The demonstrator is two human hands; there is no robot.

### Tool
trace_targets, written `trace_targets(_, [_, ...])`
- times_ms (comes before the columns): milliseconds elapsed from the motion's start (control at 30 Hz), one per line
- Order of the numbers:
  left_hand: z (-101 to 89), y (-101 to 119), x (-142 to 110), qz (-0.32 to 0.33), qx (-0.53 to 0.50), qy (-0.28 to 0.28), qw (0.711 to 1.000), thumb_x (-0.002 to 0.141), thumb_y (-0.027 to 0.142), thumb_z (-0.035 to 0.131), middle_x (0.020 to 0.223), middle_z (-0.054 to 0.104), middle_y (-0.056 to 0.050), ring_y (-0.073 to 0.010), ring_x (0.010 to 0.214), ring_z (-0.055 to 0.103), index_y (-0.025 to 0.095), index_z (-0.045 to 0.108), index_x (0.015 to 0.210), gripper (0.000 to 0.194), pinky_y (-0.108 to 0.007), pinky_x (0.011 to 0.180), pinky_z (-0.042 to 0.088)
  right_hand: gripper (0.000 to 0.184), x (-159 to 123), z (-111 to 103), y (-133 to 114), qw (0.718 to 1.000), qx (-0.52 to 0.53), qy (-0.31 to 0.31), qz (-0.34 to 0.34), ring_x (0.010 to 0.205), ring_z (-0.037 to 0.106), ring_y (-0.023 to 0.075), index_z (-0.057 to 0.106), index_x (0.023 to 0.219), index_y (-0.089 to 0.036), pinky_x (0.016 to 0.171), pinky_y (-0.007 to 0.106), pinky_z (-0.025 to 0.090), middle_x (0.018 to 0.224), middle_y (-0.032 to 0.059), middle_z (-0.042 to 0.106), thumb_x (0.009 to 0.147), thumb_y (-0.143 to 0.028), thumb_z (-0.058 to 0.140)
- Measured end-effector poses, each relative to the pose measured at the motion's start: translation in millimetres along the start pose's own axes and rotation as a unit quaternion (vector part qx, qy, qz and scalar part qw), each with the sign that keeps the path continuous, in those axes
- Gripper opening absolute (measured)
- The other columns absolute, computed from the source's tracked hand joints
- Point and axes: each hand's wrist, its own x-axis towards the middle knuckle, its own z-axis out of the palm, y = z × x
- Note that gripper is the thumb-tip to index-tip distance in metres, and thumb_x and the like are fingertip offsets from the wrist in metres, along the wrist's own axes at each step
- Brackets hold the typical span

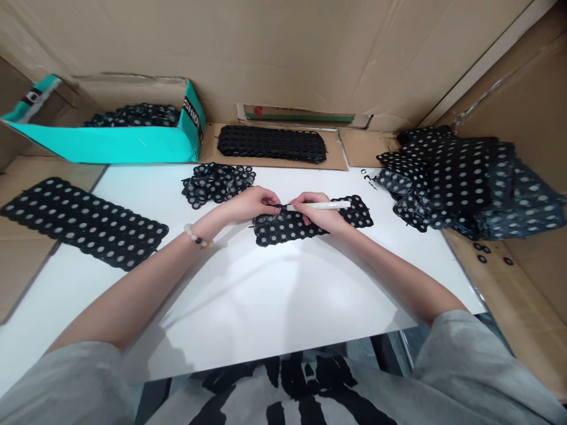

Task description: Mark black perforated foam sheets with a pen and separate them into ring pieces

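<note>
right hand (315,213) clamped on a white marker (319,205), tip at the top edge of a black punched sheet (283,230) lying flat on a white board (266,301). left hand (251,203) just beside it, fingertips at the same edge; pinch or plain rest, cannot tell. larger stack of black sheets (460,183) to the right.

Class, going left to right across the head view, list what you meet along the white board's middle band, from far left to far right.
Black dotted sheet → left hand → right hand holding a white pen → heap of black dotted sheets
</note>
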Motion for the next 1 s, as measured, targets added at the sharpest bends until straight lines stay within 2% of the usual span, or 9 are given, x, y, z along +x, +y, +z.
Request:
trace_targets(167, [2.5, 2.0, 0.2, -0.03, -0.029, 0.004, 0.999, 0.076, 0.054, 0.068, 0.092, 0.076, -0.005, -0.0229, 0.086, 0.063, 0.017, 0.077, 0.093, 0.042, -0.033, 0.081, 0.046, 0.02, -1.3, -2.2, 2.1, 1.0, -0.01, 0.007, -0.002, 0.05, 0.055, 0.0132, 0.071, 0.081, -0.02, 0.065, 0.028, 0.046, 0.049, -0.0062, 0.056, 0.083, -0.038, 0.063])
trace_targets(267, [3.7, 2.3, -0.1, -0.05, -0.064, 0.004, 0.997, 0.073, 0.054, 0.071, 0.091, 0.075, -0.006, -0.0229, 0.085, 0.063, 0.017, 0.077, 0.091, 0.042, -0.033, 0.081, 0.046, 0.019, -3.7, 1.3, -0.5, 1.0, -0.026, 0.015, -0.003, 0.054, 0.057, 0.0143, 0.071, 0.082, -0.021, 0.063, 0.028, 0.046, 0.058, -0.0044, 0.062, 0.083, -0.038, 0.063])
trace_targets(433, [0.7, 6.4, -3.6, -0.078, -0.127, -0.027, 0.989, 0.07, 0.053, 0.076, 0.086, 0.074, -0.005, -0.0214, 0.081, 0.061, 0.018, 0.077, 0.085, 0.039, -0.033, 0.078, 0.047, 0.015, -7.2, 11.5, -3.6, 0.99, -0.114, 0.065, -0.052, 0.077, 0.065, 0.0183, 0.067, 0.078, -0.022, 0.073, 0.03, 0.047, 0.08, 0.0001, 0.073, 0.085, -0.033, 0.059])
trace_targets(600, [-3.0, 13.9, -7.3, -0.081, -0.138, -0.067, 0.985, 0.072, 0.056, 0.075, 0.093, 0.075, -0.005, -0.0221, 0.085, 0.063, 0.019, 0.077, 0.096, 0.044, -0.032, 0.078, 0.047, 0.018, -4.9, 13.5, 0.3, 0.985, -0.135, 0.081, -0.072, 0.08, 0.065, 0.0193, 0.068, 0.079, -0.022, 0.076, 0.031, 0.047, 0.083, 0.0016, 0.074, 0.086, -0.035, 0.058])
trace_targets(700, [-1.4, 12.5, -5.0, -0.07, -0.062, -0.027, 0.995, 0.064, 0.051, 0.081, 0.097, 0.074, -0.003, -0.0228, 0.09, 0.064, 0.02, 0.073, 0.097, 0.046, -0.03, 0.08, 0.047, 0.018, -3.5, 10.3, 3.6, 0.992, -0.083, 0.066, -0.064, 0.078, 0.065, 0.0182, 0.069, 0.079, -0.021, 0.076, 0.031, 0.049, 0.086, 0.0024, 0.075, 0.084, -0.036, 0.06])
trace_targets(800, [2.3, 7.0, -0.9, -0.057, 0.001, 0.019, 0.998, 0.059, 0.046, 0.081, 0.09, 0.073, 0.0, -0.0224, 0.088, 0.064, 0.02, 0.07, 0.09, 0.041, -0.03, 0.08, 0.046, 0.018, -2.6, 7.3, 6.2, 0.998, -0.011, 0.044, -0.041, 0.071, 0.064, 0.0152, 0.068, 0.075, -0.019, 0.074, 0.031, 0.051, 0.101, 0.0046, 0.076, 0.08, -0.035, 0.062])
trace_targets(867, [4.4, 3.8, 0.7, -0.056, 0.004, 0.032, 0.998, 0.06, 0.044, 0.081, 0.088, 0.073, -0.001, -0.0227, 0.088, 0.064, 0.02, 0.069, 0.086, 0.038, -0.031, 0.081, 0.047, 0.016, -1.9, 6.8, 7.1, 0.998, 0.004, 0.04, -0.044, 0.075, 0.066, 0.0157, 0.067, 0.07, -0.019, 0.077, 0.032, 0.053, 0.108, 0.0061, 0.076, 0.078, -0.032, 0.063])
trace_targets(1000, [5.7, 1.0, 0.7, -0.06, -0.043, 0.041, 0.996, 0.057, 0.042, 0.084, 0.095, 0.074, -0.004, -0.0246, 0.093, 0.066, 0.019, 0.07, 0.092, 0.044, -0.034, 0.086, 0.049, 0.012, -0.3, 7.3, 7.0, 0.997, -0.011, 0.041, -0.07, 0.095, 0.069, 0.0205, 0.066, 0.064, -0.02, 0.091, 0.034, 0.053, 0.104, 0.0065, 0.076, 0.075, -0.025, 0.064])
